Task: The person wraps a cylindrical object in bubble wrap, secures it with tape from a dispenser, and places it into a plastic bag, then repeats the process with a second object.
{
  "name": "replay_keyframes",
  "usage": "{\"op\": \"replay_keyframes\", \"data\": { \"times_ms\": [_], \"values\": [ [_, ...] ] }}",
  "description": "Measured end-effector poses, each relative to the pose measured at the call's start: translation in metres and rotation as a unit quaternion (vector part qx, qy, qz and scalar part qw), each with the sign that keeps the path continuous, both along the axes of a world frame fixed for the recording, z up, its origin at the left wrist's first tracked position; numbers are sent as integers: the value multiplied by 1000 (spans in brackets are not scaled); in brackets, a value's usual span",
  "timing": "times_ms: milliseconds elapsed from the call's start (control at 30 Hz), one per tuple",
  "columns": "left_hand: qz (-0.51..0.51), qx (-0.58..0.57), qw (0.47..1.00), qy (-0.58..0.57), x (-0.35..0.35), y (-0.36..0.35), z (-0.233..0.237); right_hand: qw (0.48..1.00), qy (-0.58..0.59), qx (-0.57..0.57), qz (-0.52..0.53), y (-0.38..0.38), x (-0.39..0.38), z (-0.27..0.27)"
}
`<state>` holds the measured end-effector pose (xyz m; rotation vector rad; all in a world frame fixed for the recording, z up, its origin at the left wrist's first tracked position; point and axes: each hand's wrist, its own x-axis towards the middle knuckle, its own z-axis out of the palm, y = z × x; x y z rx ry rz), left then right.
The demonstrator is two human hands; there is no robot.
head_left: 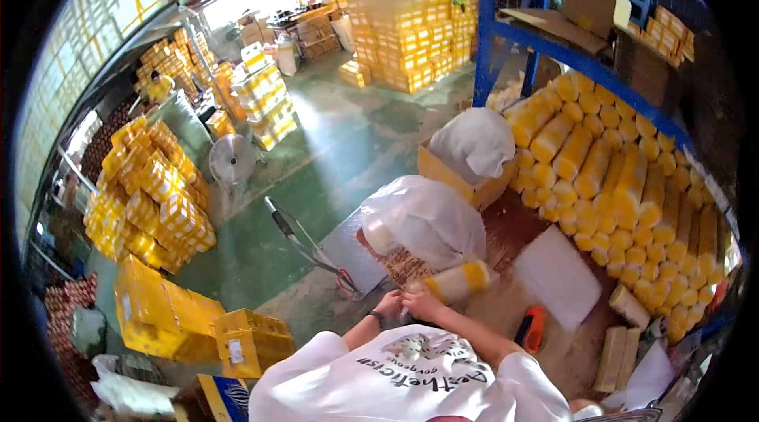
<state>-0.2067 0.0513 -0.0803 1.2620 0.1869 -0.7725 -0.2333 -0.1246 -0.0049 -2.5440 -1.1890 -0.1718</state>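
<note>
Both hands are close together in front of the white printed shirt. My right hand (424,303) is closed at the near end of a yellow-and-white roll (458,282), which points away to the right. My left hand (390,304), with a dark band on its wrist, is beside it, fingers bent inward; whatever lies between its fingers is too small to make out. Just beyond the hands, a large translucent white plastic bag (427,220) rests on a reddish-brown surface (407,266), with a pale roll (380,237) at its left side.
Stacked yellow-and-white rolls (609,177) fill the right side under a blue rack (585,47). An orange-and-black tool (532,329) and a white sheet (557,277) lie at right. A handle (285,224) stands left, near yellow boxes (166,307) and a fan (232,160).
</note>
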Motion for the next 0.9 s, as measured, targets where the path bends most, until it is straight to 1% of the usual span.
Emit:
{"op": "replay_keyframes", "data": {
  "times_ms": [33,67,133,167,200,267,333,367,467,500,567,600,633,667,733,767,867,900],
  "values": [
    [-1,-29,1000,-2,-8,-3,33,1000,10,6,-16,-9,-8,22],
    [-18,-30,999,0,-11,-5,57,999,-12,37,-27,-20,-13,43],
    [0,-45,999,-19,-18,-18,115,992,-58,103,-52,-47,-17,83],
    [9,-49,998,-24,-21,-29,157,989,-27,135,-45,-68,-16,100],
    [-13,-62,997,-40,-15,-38,168,981,-38,173,-72,-89,-18,114],
    [-76,-75,986,-125,-10,-69,208,959,-59,246,-124,-123,-28,138],
    [-93,-113,977,-153,-10,-105,226,907,26,362,-216,-134,-58,172],
    [-104,-132,972,-165,-8,-119,230,868,67,417,-262,-138,-69,179],
    [-113,-91,948,-282,-10,-156,193,846,62,420,-322,-151,-88,136],
    [-126,-84,953,-262,-15,-159,189,842,62,428,-322,-145,-97,144],
    [-89,22,911,-403,-34,-156,214,837,67,406,-361,-144,-103,147],
    [-63,79,879,-467,-50,-152,234,835,75,395,-375,-144,-106,146],
    [-45,123,802,-583,-62,-146,267,833,105,372,-396,-144,-109,144],
    [-90,138,728,-665,-64,-140,275,825,133,380,-396,-141,-114,147],
    [-181,164,553,-797,-67,-126,286,809,192,394,-391,-139,-122,154],
    [-194,171,549,-795,-73,-122,291,825,178,384,-374,-145,-123,129],
    [-257,275,569,-731,-82,-112,280,796,211,401,-401,-124,-130,163],
    [-227,257,566,-750,-81,-111,273,800,258,379,-386,-126,-131,169]
  ]
}}
